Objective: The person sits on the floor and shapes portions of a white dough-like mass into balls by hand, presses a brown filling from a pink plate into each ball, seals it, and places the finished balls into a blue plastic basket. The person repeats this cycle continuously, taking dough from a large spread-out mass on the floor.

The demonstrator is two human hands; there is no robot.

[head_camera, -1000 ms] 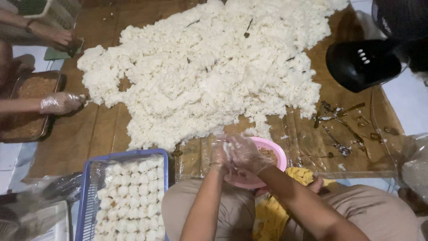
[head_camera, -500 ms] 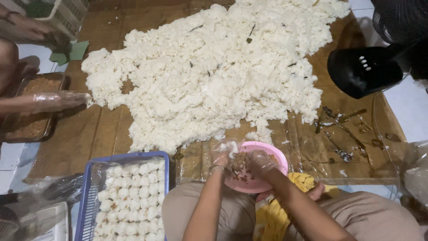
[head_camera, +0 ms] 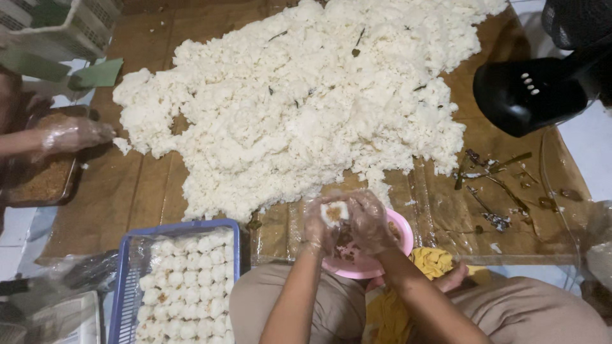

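Rice lump, small and white [head_camera: 334, 212], now sits cupped between both hands directly above the pink round plastic bowl [head_camera: 403, 237]. Half a second ago the fingers were down in that bowl at the brown filling; a second ago they were together above its rim. So the hands went down into the bowl and came back up, and the lump now shows a brownish patch on its top face.

Left hand [head_camera: 317, 227], in a clear plastic glove, is curled narrow under the lump at its 8 o'clock. Right hand [head_camera: 370, 221], gloved likewise, wraps it from 3 o'clock. Both hands hold the one lump; neither is spread wide.

Surroundings:
- Big heap of loose white cooked rice [head_camera: 306, 102] spread on the brown paper-covered bench [head_camera: 134, 191], at 12 o'clock from the hands, its near edge just beyond the fingertips.
- Blue plastic crate lined with clear film [head_camera: 125, 280], at 8 o'clock, filled with rows of small white rice balls [head_camera: 185, 286].
- Another person's gloved hand [head_camera: 71, 134] at 9 o'clock, touching the heap's far left edge, above a dark tray of brown crumbly filling [head_camera: 44, 181].
- Black fan housing [head_camera: 529, 92] at 2 o'clock, well apart.
- Scraps of dark leaf and stem [head_camera: 494, 191] on the bench at 3 o'clock.
- Yellow cloth [head_camera: 433, 261] just beside the bowl at 5 o'clock.
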